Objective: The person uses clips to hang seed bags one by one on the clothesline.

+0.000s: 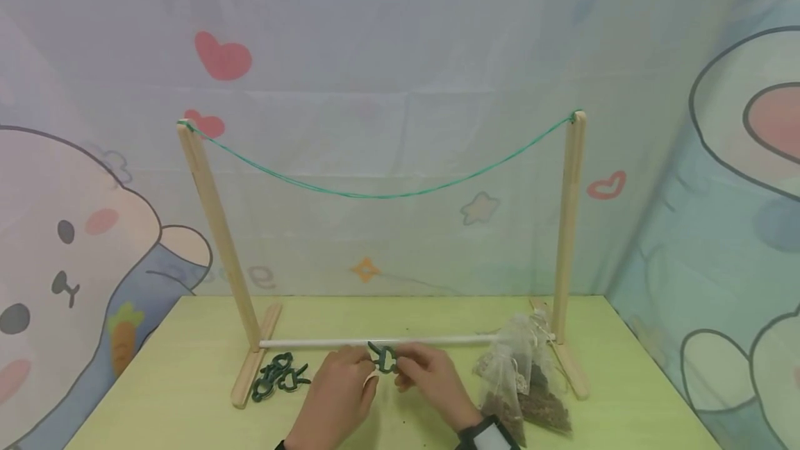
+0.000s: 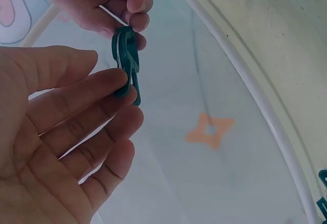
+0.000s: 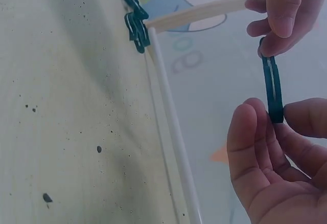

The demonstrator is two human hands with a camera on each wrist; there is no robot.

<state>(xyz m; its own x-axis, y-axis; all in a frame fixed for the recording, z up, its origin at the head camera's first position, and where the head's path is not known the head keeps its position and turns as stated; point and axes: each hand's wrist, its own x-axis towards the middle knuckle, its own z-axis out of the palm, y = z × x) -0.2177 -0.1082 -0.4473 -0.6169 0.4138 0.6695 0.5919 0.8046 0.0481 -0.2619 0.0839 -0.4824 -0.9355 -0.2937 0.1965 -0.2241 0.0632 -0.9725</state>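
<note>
Both hands meet at a dark green plastic plant clip (image 1: 385, 360), held above the table in front of the white rod. My right hand (image 1: 434, 377) pinches one end of it between thumb and fingers, as the right wrist view shows with the clip (image 3: 273, 88) upright. On the other end lie the fingertips of my left hand (image 1: 337, 391). In the left wrist view the left thumb (image 2: 64, 65) stands apart from the clip (image 2: 126, 55), and the fingers are fairly straight. Several more green clips (image 1: 275, 375) lie in a small pile left of the left hand.
A wooden frame with two posts (image 1: 215, 228) (image 1: 567, 228) stands on the yellow-green table (image 1: 187, 339). Green string (image 1: 375, 196) sags between the post tops, and a white rod (image 1: 312, 344) joins the feet. Mesh bags with brown contents (image 1: 544, 408) lie at the right.
</note>
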